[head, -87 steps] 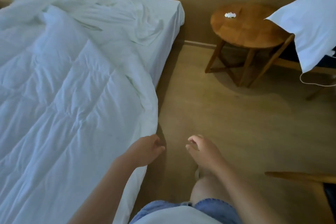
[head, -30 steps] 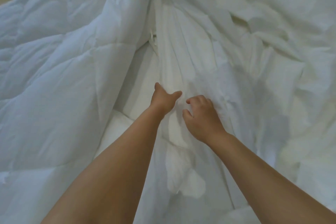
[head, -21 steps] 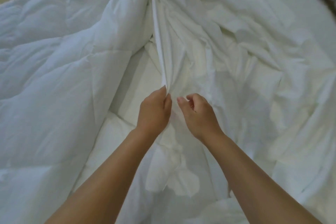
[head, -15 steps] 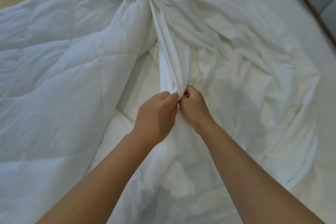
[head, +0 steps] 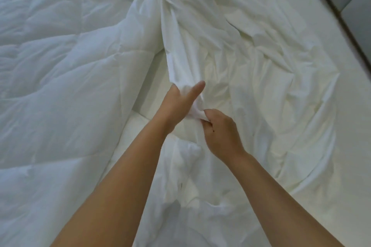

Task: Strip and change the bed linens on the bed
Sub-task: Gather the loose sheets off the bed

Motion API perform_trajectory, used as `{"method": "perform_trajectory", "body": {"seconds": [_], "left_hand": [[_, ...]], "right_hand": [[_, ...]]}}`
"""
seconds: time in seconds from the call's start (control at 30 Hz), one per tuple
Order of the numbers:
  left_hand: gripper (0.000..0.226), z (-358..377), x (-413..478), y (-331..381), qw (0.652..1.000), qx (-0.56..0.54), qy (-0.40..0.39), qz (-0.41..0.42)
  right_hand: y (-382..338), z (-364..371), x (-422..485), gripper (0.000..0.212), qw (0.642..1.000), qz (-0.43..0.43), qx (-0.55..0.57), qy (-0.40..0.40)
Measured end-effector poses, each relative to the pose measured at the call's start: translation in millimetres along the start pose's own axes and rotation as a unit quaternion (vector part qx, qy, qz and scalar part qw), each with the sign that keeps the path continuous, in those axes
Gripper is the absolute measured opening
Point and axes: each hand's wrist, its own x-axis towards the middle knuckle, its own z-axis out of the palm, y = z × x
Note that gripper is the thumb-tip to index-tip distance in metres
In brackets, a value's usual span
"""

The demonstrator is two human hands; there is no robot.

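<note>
— Over the middle of the bed point(head: 349, 136), you had the loose sheet point(head: 180, 56) gathered into one long ridge. It ran away from you between the quilted duvet point(head: 60, 70) on the left and the crumpled spread of the rest of it on the right.

— And you held it at the near end. I judged the step to be peeling that sheet off, so a fuller handful before hauling would have served you better, since a thin pinch slips. The far end looked bunched against the duvet's edge, where it could snag and drag the duvet along.

— Agreed. A pull along the line of the ridge, toward yourself and low to the bed, seemed the cleaner way, going hand over hand.

— On pose: your left hand point(head: 178, 104) sat farther up the ridge, its back to the camera. The thumb was stretched out along the cloth, and the fold was caught in the crook beside it. The other fingers were hidden behind the fabric, so I could not tell how tightly they closed.

— Your right hand point(head: 220, 132) was just below it, nearly touching. Its fingers were curled in narrow, with a small wad of sheet pinched at the tips. Both forearms reached out bare and almost straight, converging on that one spot.
</note>
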Motion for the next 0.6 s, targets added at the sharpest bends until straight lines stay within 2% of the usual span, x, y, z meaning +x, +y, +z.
{"method": "perform_trajectory", "body": {"seconds": [0.03, 0.07, 0.1, 0.17, 0.23, 0.3, 0.37, 0.47, 0.53, 0.6], "left_hand": [[0.082, -4, 3, 6, 0.998, 0.003, -0.028, -0.063], [0.083, -6, 5, 11, 0.993, 0.034, -0.037, -0.103], [0.068, -7, 7, 16, 0.988, 0.098, -0.031, -0.115], [0.027, -6, 12, 22, 0.973, 0.216, 0.046, -0.061], [0.016, -5, 10, 25, 0.987, 0.119, 0.106, 0.031], [0.023, -5, 0, 30, 0.99, -0.033, 0.116, 0.079], [0.022, -4, -10, 39, 0.983, -0.151, 0.079, 0.068], [0.026, -12, -18, 61, 0.939, -0.339, -0.032, 0.042], [0.039, -23, -23, 74, 0.916, -0.389, -0.095, 0.033], [0.033, -38, -29, 80, 0.917, -0.373, -0.138, 0.043]], "right_hand": [[-4, 0, -5, 0.02, 0.999, -0.04, -0.026, 0.006], [-9, -1, -9, 0.017, 0.995, -0.085, -0.051, 0.013], [-12, -1, -12, 0.016, 0.989, -0.127, -0.074, 0.019], [-18, -5, -11, 0.02, 0.986, -0.151, -0.065, 0.01], [-22, -12, -4, 0.019, 0.997, -0.066, 0.047, 0.003], [-24, -19, 8, 0.008, 0.984, 0.054, 0.165, 0.042], [-29, -25, 21, 0.028, 0.969, 0.114, 0.211, 0.063], [-49, -25, 31, 0.081, 0.962, 0.112, 0.248, -0.023], [-62, -26, 32, 0.094, 0.955, 0.086, 0.275, -0.063], [-69, -27, 33, 0.102, 0.962, 0.065, 0.255, -0.072]]}}
